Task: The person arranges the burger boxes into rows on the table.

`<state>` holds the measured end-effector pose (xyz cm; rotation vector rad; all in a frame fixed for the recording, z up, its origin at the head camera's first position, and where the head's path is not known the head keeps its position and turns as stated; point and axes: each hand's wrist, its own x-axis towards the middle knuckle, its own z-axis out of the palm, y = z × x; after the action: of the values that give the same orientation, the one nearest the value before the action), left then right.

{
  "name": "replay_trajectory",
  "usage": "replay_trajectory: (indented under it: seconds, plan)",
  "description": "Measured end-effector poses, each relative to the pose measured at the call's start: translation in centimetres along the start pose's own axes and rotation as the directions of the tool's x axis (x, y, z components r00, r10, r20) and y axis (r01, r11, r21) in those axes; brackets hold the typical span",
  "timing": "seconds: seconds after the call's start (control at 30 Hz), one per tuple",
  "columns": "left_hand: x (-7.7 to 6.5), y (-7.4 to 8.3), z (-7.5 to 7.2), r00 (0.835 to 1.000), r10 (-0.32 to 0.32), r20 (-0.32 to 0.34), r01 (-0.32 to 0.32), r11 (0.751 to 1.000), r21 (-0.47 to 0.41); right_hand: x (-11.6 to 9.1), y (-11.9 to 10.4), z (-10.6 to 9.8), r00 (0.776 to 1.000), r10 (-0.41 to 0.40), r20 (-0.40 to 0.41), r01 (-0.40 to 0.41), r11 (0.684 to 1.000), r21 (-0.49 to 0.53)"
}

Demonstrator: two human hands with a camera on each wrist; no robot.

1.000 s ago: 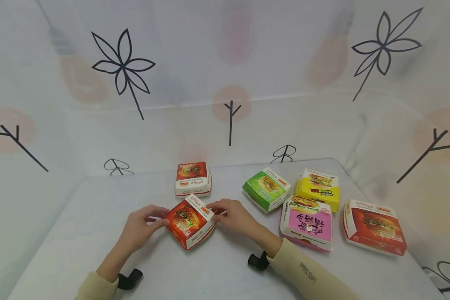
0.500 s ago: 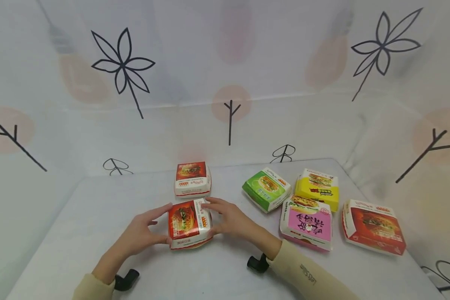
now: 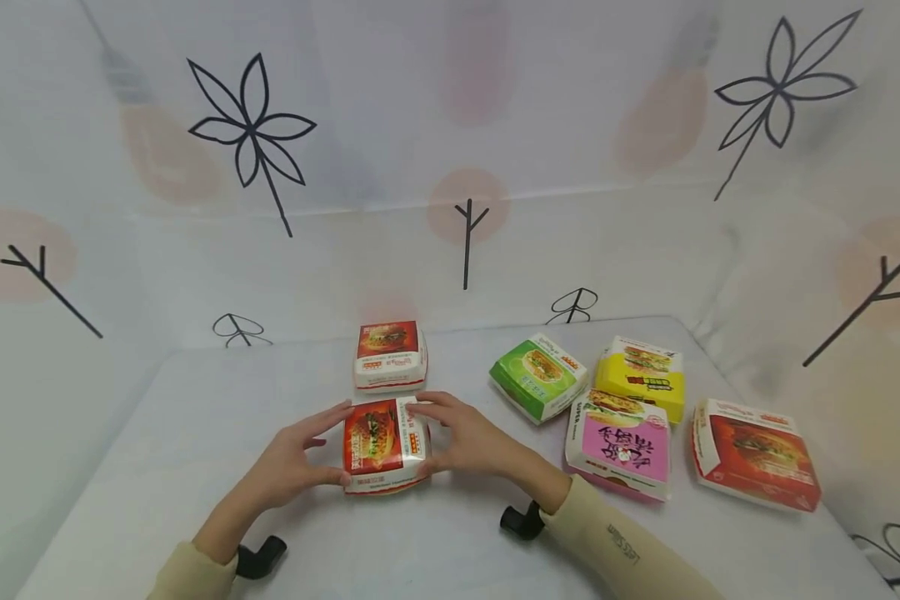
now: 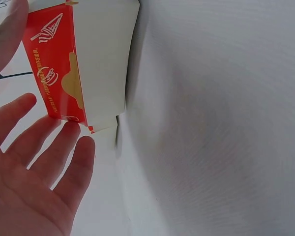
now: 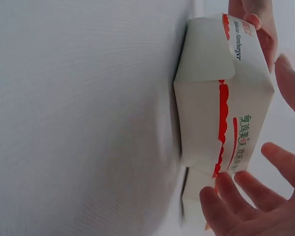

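A red-and-white burger box point(image 3: 377, 442) sits on the table between both hands, its lid closed. My left hand point(image 3: 288, 467) spans the box's left side, thumb by the near corner and fingers by the far one. From the other side my right hand point(image 3: 471, 440) does likewise. In the left wrist view the fingertips of the left hand point(image 4: 39, 172) meet the edge of the box's red side. Fingers of the right hand point(image 5: 258, 201) touch the white side in the right wrist view. Just behind stands a second red burger box point(image 3: 390, 354).
To the right are a green burger box point(image 3: 538, 375), a yellow one point(image 3: 641, 379), a pink one point(image 3: 618, 442) and another red one point(image 3: 757, 454). The pink box touches or nearly touches the yellow one. A patterned white cloth wall point(image 3: 360, 258) rises behind the table.
The burger box between the hands has turned from a slanted position to lie square below the rear red box. Both hands have shifted their holds around it; over the last half second little moved.
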<state>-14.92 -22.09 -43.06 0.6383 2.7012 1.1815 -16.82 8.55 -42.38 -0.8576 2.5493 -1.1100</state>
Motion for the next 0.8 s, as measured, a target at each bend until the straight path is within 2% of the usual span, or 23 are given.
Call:
replay_trajectory:
  seconds: [0.2,0.37,0.5,0.8]
  plan:
    - [0.18,0.14,0.01,0.999,0.020,-0.043,-0.019,1.000,0.012,-0.37,0.32,-0.26,0.999,-0.029,-0.039,0.029,1.000,0.010]
    - [0.07,0.03,-0.39,0.994,-0.026,-0.110,0.029,0.999,0.021,-0.54,0.64,-0.16,0.995,-0.060,-0.085,0.062,0.998,0.020]
    - [-0.03,-0.12,-0.65,0.992,-0.048,-0.119,0.050,0.999,0.013,-0.60,0.83,-0.09,0.990,-0.070,-0.126,0.071,0.998,0.001]
    - [0.09,-0.60,-0.65,0.984,-0.013,-0.177,0.021,0.999,0.040,-0.56,0.80,0.26,0.968,-0.021,-0.249,0.029,0.999,0.030]
